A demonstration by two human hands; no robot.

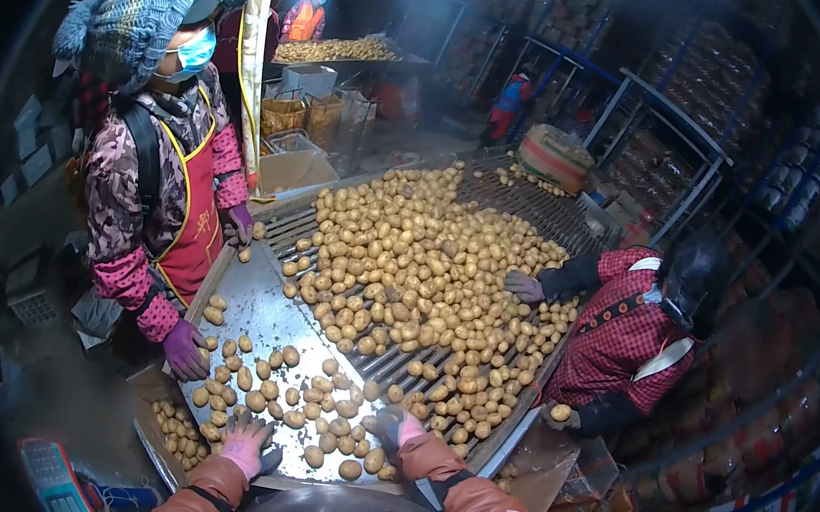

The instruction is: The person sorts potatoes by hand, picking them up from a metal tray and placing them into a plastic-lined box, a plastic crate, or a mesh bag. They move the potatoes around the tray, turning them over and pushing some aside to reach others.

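Note:
Potatoes lie scattered over a smooth metal sheet in front of me. My left hand, in a pink and grey glove, rests at the near left of the sheet with its fingers spread, just below some potatoes. Farther right, my right hand wears a similar glove and reaches among potatoes at the edge of the slatted bed. Its fingers look stretched out, and I see nothing gripped in them. Past the sheet, a large heap of potatoes covers much of the slatted metal bed.
A co-worker in a red apron stands left, one purple-gloved hand beside the potatoes. On the right, a co-worker in a checked top reaches onto the heap and holds a potato. A box of potatoes sits below the sheet's left edge.

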